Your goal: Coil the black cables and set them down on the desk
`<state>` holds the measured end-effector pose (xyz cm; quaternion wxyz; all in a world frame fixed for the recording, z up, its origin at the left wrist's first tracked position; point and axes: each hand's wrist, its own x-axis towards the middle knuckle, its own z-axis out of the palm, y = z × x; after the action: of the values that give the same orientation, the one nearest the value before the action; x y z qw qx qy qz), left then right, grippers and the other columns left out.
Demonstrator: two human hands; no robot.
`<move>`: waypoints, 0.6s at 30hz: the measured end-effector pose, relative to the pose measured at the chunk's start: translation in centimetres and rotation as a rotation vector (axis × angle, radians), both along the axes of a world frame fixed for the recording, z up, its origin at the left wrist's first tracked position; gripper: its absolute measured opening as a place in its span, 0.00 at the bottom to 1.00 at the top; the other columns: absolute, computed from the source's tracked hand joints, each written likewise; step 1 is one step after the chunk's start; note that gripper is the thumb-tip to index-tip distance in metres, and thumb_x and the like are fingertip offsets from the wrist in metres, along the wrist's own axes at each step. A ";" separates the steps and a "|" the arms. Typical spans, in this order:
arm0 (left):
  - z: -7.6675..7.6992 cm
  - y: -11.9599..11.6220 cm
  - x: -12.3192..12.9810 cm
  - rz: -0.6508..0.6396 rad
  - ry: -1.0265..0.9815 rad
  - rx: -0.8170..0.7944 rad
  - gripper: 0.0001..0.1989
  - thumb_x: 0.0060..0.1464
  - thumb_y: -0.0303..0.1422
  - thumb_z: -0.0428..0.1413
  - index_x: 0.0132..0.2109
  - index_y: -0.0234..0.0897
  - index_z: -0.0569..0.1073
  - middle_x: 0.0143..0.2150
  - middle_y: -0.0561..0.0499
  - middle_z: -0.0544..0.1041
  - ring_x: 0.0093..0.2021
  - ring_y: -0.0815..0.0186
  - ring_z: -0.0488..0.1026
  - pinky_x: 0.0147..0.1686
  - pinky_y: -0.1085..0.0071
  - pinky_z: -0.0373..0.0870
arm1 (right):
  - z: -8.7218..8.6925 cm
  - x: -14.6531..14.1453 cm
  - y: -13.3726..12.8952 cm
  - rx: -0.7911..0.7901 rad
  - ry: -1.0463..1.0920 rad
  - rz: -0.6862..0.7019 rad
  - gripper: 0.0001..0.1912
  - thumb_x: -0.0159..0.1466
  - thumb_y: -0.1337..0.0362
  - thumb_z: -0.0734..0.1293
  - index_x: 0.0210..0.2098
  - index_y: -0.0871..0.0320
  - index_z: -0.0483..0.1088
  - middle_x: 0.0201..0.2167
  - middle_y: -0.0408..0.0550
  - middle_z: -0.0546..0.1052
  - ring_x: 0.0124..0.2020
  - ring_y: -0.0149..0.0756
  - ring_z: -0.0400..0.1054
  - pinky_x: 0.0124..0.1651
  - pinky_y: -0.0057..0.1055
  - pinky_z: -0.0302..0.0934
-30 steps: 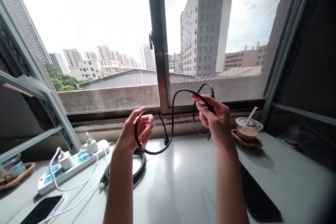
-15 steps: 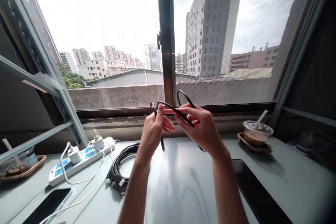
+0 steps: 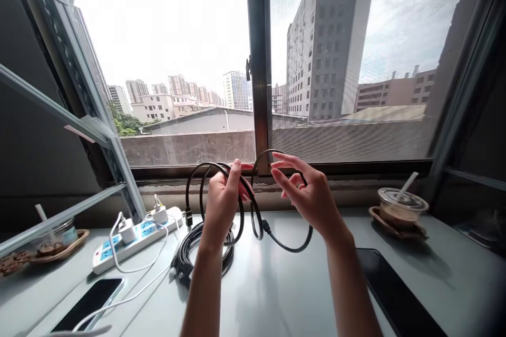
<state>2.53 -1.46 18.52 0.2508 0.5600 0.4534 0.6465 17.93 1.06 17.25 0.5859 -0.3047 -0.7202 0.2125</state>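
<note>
A black cable point(image 3: 250, 191) hangs in several loose loops above the table, with my left hand point(image 3: 223, 202) closed around the top of them, thumb uppermost. One plug end point(image 3: 188, 217) dangles left of that hand. Another black connector point(image 3: 266, 227) shows low on the right side of the loops. My right hand point(image 3: 306, 192) is beside them, thumb and fingers apart. A wide loop of the cable runs behind its fingers; whether it touches them I cannot tell. Below and left, a second coiled black cable point(image 3: 184, 255) lies on the table, partly hidden by my left forearm.
On the left are a white power strip point(image 3: 103, 262) with chargers and white cords, and a phone point(image 3: 89, 303). A black flat device point(image 3: 395, 289) lies at right, near a lidded drink cup point(image 3: 401, 208) in a carrier. Metal shelving point(image 3: 118, 163) stands before the window at left.
My right hand has let go of the cable and opened out. More loops now hang from my left hand, and both ends have come into view. The whole view has shifted slightly.
</note>
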 end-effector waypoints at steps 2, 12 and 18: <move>-0.1 -0.1 0.0 0.021 -0.016 0.014 0.24 0.57 0.50 0.47 0.40 0.32 0.75 0.16 0.56 0.68 0.17 0.71 0.67 0.21 0.77 0.63 | 0.0 -0.6 -0.3 -0.013 0.018 0.047 0.24 0.60 0.52 0.66 0.54 0.53 0.68 0.44 0.47 0.75 0.23 0.25 0.68 0.22 0.22 0.62; -0.6 0.6 1.3 -0.103 0.045 -0.058 0.31 0.54 0.57 0.44 0.33 0.33 0.74 0.11 0.55 0.64 0.10 0.69 0.63 0.11 0.74 0.57 | -0.2 -2.1 -1.1 -0.109 -0.017 0.432 0.25 0.61 0.67 0.62 0.59 0.52 0.62 0.49 0.48 0.72 0.20 0.21 0.66 0.23 0.22 0.65; -0.6 0.6 1.3 0.079 0.126 -0.024 0.29 0.57 0.52 0.44 0.26 0.34 0.76 0.10 0.53 0.66 0.12 0.69 0.63 0.15 0.74 0.57 | -0.6 -1.5 0.1 -0.159 0.031 0.383 0.23 0.66 0.66 0.57 0.61 0.52 0.57 0.36 0.43 0.72 0.14 0.17 0.57 0.17 0.18 0.56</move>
<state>3.85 -0.90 17.91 0.2029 0.5782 0.4975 0.6140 16.47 1.13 16.65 0.5199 -0.2042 -0.7370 0.3806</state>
